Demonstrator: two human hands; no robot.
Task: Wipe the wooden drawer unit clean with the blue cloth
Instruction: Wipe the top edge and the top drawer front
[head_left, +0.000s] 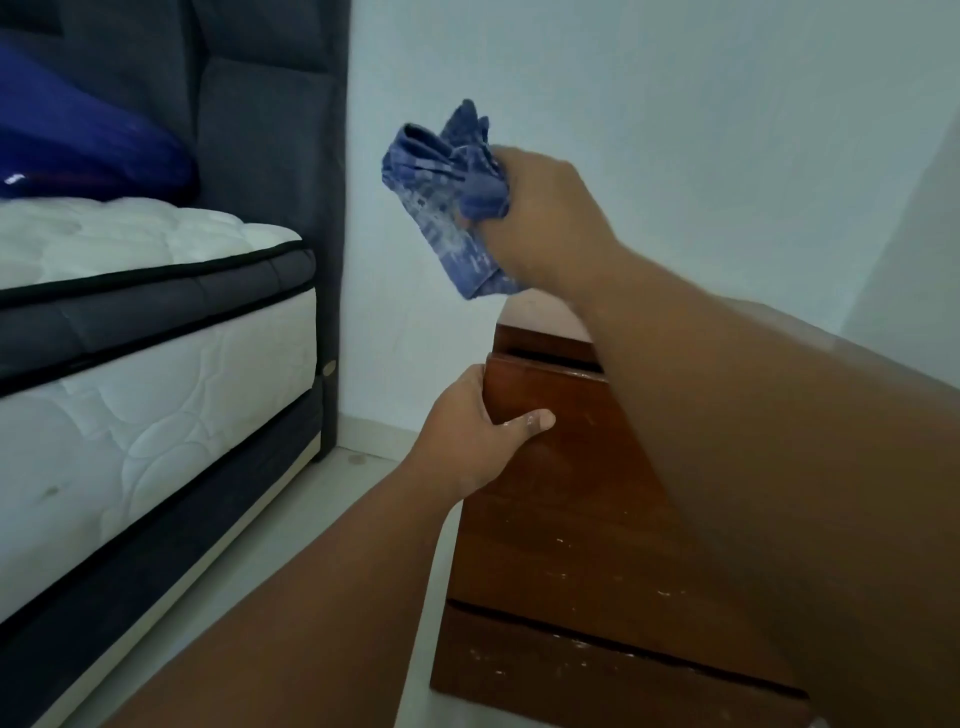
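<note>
- Wooden drawer unit (561, 519) stands on the floor by the wall, right of the bed (156, 364), its front running down toward the camera.
- Blue cloth (447, 202) hangs bunched in the right hand (540, 218), clenched round it, lifted above the unit's top and apart from it.
- Left hand (467, 431) grips the top drawer's left edge, thumb across the front, and is nearer the wood.
- The next wipe likely calls for lowering the cloth.

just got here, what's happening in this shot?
A person is cleaning a wooden drawer unit that stands on the floor beside a bed. The left hand grips the edge of the top drawer front, which sits slightly pulled out. The right hand holds a bunched blue cloth up in the air above the unit, not touching the wood. Pale specks still show on the lower drawer fronts.
</note>
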